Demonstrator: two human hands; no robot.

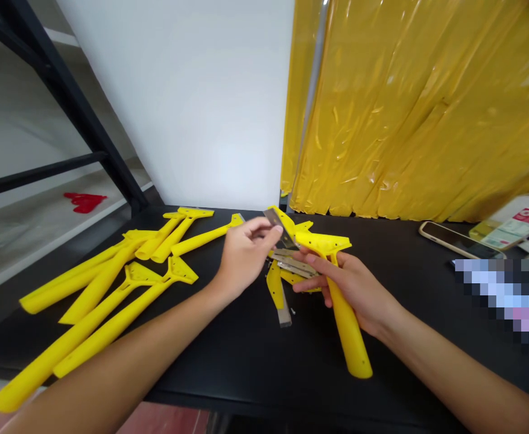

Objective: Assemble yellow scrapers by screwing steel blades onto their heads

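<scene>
A person works with both bare hands above a black tabletop [228, 361], the left hand [248, 256] pinching a flat metal strip [286, 237] between thumb and fingers, the right hand [359, 286] wrapped around a yellow handle [348, 337] whose flared head [323, 243] points to the far side while its rounded end slants toward the near edge. The strip is tilted, just left of the flared head; whether the two touch cannot be told. Between and below the hands lies a jumble of loose yellow plates [275, 286] and metal pieces [295, 264], with tiny screws [293, 311] at its near side; whether the right fingers also hold any of those pieces is unclear. To the left, a group of similar yellow handles [110, 334] rests on the tabletop, some overlapping, most with their flared ends toward the far side. A phone [461, 240] lies at the far right, near a printed package [513, 220], and wrinkled yellow sheeting [418, 108] hangs behind. The step in hand appears to be handling or checking one strip beside the head, with no fastening visible there. The next move would seem to call for a steady right-hand grip and careful turning of the strip, so that its edge and holes can be squared with the head.
</scene>
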